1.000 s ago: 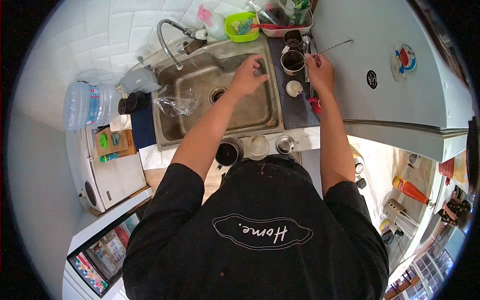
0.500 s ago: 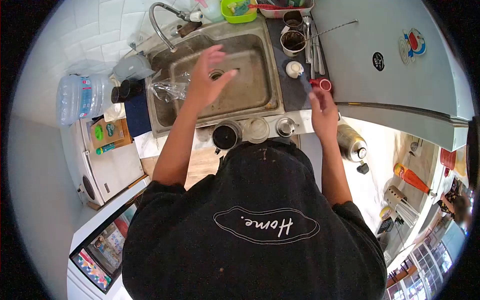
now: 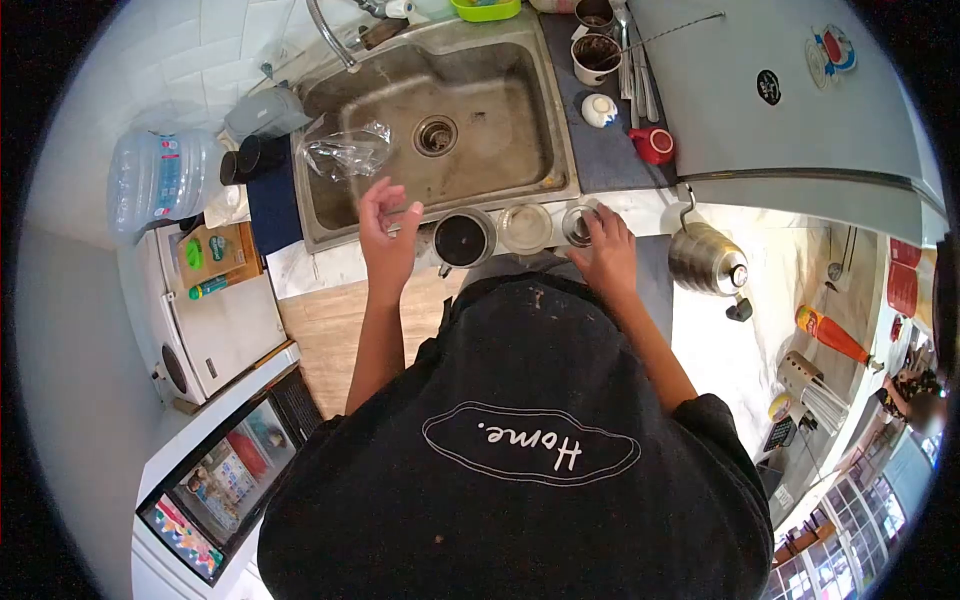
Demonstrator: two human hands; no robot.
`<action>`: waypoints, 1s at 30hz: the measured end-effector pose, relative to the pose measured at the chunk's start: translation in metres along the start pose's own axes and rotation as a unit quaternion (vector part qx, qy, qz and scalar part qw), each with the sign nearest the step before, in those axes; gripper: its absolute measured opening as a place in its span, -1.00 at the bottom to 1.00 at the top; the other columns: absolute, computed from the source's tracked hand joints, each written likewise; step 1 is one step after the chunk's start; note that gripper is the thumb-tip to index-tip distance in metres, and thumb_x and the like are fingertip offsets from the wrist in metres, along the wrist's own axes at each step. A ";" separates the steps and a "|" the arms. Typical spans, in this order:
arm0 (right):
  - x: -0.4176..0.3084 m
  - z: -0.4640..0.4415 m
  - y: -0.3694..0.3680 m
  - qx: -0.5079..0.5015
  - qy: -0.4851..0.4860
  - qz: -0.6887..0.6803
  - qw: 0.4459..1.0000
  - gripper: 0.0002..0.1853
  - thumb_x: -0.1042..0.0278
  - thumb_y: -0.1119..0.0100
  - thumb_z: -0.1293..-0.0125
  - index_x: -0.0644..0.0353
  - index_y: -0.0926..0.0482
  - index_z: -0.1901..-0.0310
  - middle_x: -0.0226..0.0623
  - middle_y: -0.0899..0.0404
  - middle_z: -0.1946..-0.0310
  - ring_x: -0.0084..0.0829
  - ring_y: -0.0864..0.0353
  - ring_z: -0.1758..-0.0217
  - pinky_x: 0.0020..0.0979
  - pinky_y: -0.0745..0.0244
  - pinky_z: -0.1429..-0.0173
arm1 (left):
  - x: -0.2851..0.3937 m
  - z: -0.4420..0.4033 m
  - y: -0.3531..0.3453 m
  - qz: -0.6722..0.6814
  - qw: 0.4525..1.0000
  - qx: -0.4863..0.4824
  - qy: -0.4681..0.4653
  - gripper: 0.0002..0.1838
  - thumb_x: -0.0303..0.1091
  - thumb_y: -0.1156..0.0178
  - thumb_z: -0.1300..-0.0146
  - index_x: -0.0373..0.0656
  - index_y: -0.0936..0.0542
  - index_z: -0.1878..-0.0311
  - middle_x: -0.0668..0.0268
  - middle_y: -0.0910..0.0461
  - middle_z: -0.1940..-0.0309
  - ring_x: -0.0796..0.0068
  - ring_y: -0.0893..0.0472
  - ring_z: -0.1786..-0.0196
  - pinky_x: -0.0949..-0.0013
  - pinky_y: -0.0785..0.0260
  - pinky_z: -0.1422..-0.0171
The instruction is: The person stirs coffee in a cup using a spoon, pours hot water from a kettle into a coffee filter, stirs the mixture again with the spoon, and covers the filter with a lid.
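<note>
My left hand hovers by the sink's front edge with fingers apart and nothing in it. It is left of a metal pot with dark contents. My right hand reaches over a small metal cup, its fingertips at the cup's right rim; whether they grip it I cannot tell. A glass jar stands between pot and cup on the front ledge. Crumpled clear plastic lies in the sink. A paper cup of dark grounds holds a long twisted spoon.
A white and blue object and a red cup lie on the dark mat. Cutlery is beside them. At right is a kettle; at left, a large water bottle. Another person shows far right.
Both hands have come back toward my body. The right hand has left the spoon and mat area and is now at the small metal cup. The left hand has moved off the sink's middle.
</note>
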State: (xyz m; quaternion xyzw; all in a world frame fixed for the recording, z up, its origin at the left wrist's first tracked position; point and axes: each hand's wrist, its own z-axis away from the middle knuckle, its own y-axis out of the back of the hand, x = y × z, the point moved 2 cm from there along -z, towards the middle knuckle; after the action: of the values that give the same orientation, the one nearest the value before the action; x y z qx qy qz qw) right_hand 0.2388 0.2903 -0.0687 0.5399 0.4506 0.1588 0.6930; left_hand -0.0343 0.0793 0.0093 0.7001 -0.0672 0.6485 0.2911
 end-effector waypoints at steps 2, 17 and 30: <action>-0.005 0.000 -0.006 -0.004 -0.004 0.040 0.999 -0.22 0.20 -0.58 -0.05 -0.03 -0.46 -0.35 -0.19 -0.39 -0.42 -0.05 -0.36 -0.48 0.07 -0.32 -0.43 | -0.002 0.008 0.002 0.009 1.000 -0.014 0.008 -0.41 -0.45 -0.34 -0.35 -0.20 -0.39 -0.41 0.22 -0.58 -0.17 0.41 -0.58 -0.22 0.29 -0.43 -0.28; -0.015 0.009 -0.019 0.125 -0.024 -0.066 0.990 -0.68 0.35 -0.32 -0.32 0.25 -0.71 -0.08 -0.02 -0.72 -0.04 0.01 -0.66 -0.12 -0.08 -0.59 -0.23 | -0.028 0.080 0.061 -0.029 0.999 -0.029 -0.027 -0.46 -0.35 -0.42 -0.29 -0.15 -0.50 -0.31 0.19 -0.67 -0.06 0.35 -0.64 -0.12 0.23 -0.45 -0.20; -0.088 0.014 0.038 0.344 -0.057 -0.083 0.934 -0.69 0.55 -0.25 -0.38 0.17 -0.73 -0.12 -0.03 -0.76 0.05 -0.06 -0.77 0.02 -0.17 -0.65 -0.10 | -0.031 0.096 0.068 -0.020 0.994 -0.094 -0.051 -0.44 -0.32 -0.46 -0.26 -0.17 -0.51 -0.29 0.22 -0.68 -0.04 0.38 -0.64 -0.08 0.24 -0.45 -0.16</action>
State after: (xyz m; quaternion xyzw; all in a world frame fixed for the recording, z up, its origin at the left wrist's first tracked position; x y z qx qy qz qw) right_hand 0.2124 0.2332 0.0059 0.7139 0.4803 -0.0952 0.5006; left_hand 0.0127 -0.0328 0.0023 0.7026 -0.1286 0.5971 0.3651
